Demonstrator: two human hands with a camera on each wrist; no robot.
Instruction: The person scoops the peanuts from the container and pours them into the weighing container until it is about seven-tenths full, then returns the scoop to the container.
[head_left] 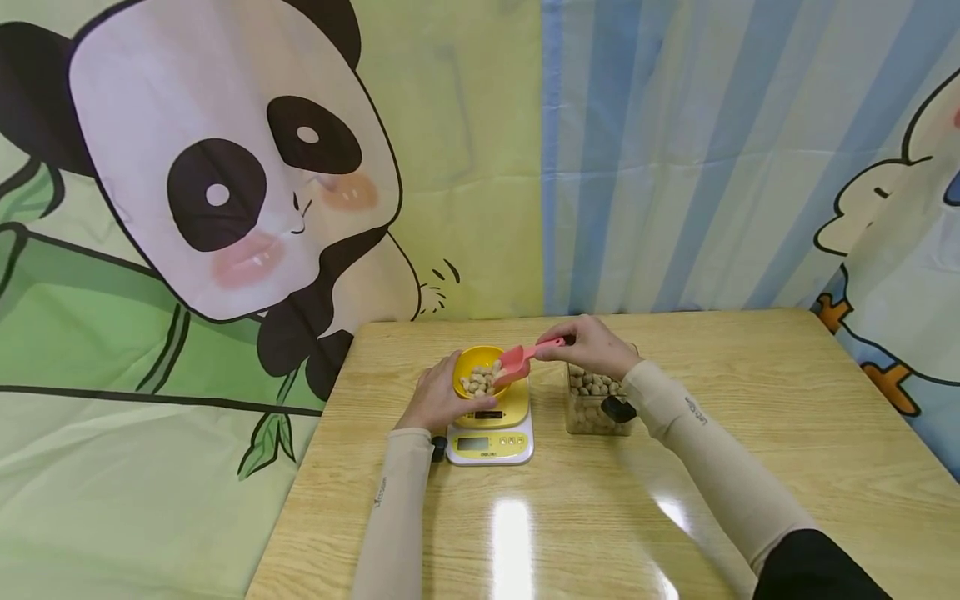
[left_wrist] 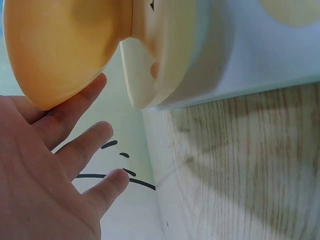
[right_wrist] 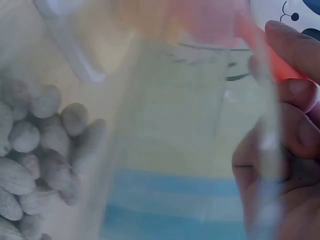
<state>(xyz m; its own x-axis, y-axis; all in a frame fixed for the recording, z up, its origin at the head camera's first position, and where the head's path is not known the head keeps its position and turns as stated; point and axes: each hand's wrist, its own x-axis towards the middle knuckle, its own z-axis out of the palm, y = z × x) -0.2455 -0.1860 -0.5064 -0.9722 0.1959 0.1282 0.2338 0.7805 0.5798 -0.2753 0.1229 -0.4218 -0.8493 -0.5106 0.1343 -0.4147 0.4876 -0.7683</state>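
A yellow bowl [head_left: 471, 360] holding several pale nuts [head_left: 478, 382], which look like peanuts in their shells, sits on a yellow-and-white kitchen scale [head_left: 491, 450]. My left hand [head_left: 435, 398] steadies the bowl from the left, thumb along its near side and fingers against its outer wall. In the left wrist view one finger lies under the bowl's wall [left_wrist: 65, 50]; the others are spread. My right hand [head_left: 594, 347] pinches the handle of a pink scoop [head_left: 516, 364], whose tilted tip is over the bowl at the nuts. The scoop is blurred in the right wrist view.
Right of the scale stands a clear container [head_left: 581, 421] of similar nuts [right_wrist: 40, 150], partly beneath my right forearm. The wooden table [head_left: 750, 400] meets a printed cloth with a panda [head_left: 225, 108] at its back edge.
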